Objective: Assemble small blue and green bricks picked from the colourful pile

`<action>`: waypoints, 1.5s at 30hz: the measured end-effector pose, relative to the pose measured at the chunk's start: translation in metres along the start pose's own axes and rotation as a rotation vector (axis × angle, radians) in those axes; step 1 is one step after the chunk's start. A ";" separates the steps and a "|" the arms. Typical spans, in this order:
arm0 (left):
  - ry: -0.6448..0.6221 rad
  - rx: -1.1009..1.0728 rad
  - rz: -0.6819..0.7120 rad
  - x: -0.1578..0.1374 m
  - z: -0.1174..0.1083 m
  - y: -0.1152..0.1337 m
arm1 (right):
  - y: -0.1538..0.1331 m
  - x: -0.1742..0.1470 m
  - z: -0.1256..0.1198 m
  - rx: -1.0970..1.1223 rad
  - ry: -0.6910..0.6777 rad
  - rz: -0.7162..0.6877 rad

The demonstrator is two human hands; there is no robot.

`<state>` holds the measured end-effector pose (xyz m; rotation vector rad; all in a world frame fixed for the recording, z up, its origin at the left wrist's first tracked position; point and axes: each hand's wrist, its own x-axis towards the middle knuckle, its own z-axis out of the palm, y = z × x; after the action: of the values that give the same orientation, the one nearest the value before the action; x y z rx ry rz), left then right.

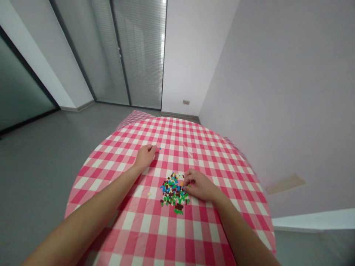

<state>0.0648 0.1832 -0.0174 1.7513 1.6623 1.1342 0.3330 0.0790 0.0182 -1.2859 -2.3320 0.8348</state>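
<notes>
A heap of tiny building bricks in blue, green, dark brown, white and yellow lies on the checked tablecloth. At the heap's right edge is my right hand, thumb and fingers curled together among the bricks; whatever they pinch is too small to make out. Farther out and to the left, my left hand rests low over the cloth with its fingers drawn together. Just beyond its fingertips sits a small blue brick. Whether the left fingers hold anything is hidden.
A single pale yellow brick lies left of the heap. The round table's far edge faces a glass door with blinds. A white wall stands to the right, and grey floor extends on the left.
</notes>
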 end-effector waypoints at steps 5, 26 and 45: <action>-0.061 -0.191 -0.090 -0.036 -0.001 0.010 | -0.003 0.002 0.007 0.004 0.067 -0.037; -0.318 -0.022 0.592 -0.075 0.008 0.043 | -0.007 0.019 0.042 0.347 0.527 0.133; -0.220 0.053 0.543 -0.075 0.013 0.046 | -0.001 0.025 0.047 0.489 0.515 0.111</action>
<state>0.1078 0.1058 -0.0060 2.3493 1.1245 1.0653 0.2929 0.0841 -0.0163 -1.2330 -1.5512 0.9043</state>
